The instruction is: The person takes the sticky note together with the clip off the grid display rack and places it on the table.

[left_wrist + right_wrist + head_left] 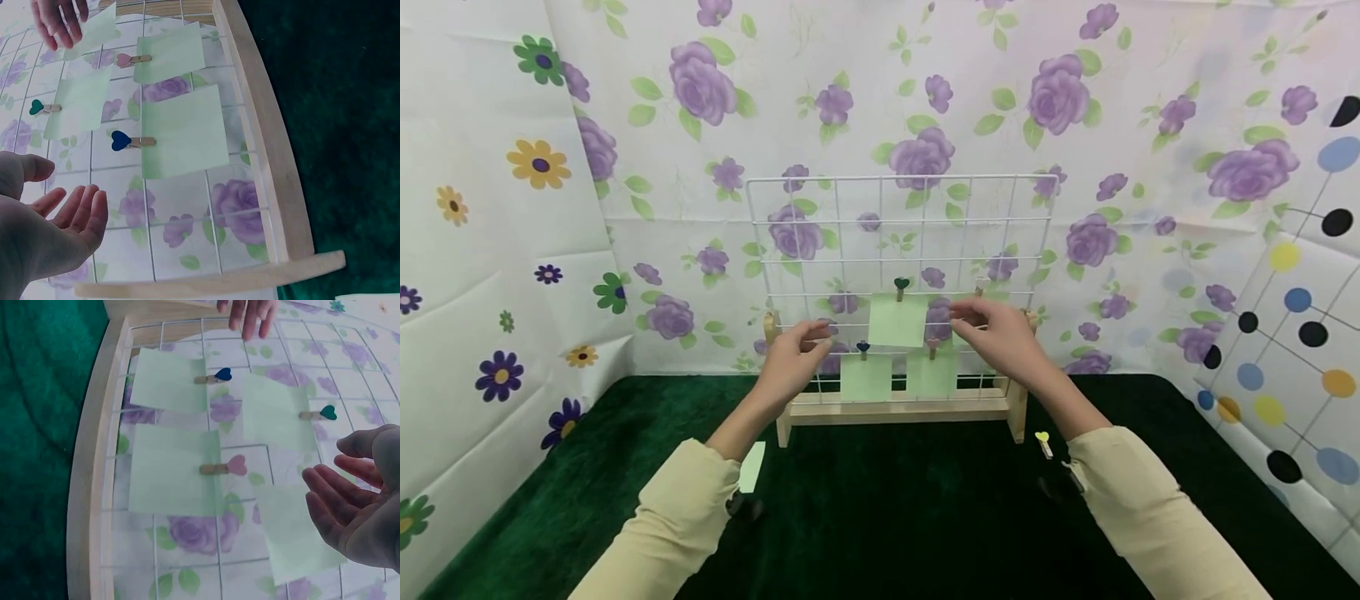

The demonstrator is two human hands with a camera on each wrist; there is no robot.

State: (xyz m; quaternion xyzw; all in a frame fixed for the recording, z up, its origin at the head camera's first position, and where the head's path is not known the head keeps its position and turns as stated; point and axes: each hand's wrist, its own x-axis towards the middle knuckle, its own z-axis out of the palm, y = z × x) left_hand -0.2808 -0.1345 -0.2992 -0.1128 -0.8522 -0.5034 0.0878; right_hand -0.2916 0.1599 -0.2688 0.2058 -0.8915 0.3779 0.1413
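Note:
A white wire grid (880,222) stands upright in a wooden base (895,412), with pale green paper squares clipped on it. One upper square (897,327) hangs from a green-heart clothespin (902,287). Below it, one square (184,134) has a blue-heart clothespin (122,141), another (169,478) a pink-heart clothespin (234,465). My right hand (1006,337), fingers loosely bent and thumb apart, is by the upper right square (294,531) and overlaps part of it. My left hand (792,360) hovers before the grid's left side, its fingers relaxed around nothing.
On the dark green cloth (895,517) lie a yellow-heart clothespin (1043,444) at the right and a pale green paper piece (752,468) beside the left sleeve. Flower-patterned sheeting (700,167) closes off the back; dotted sheeting (1307,283) stands at the right.

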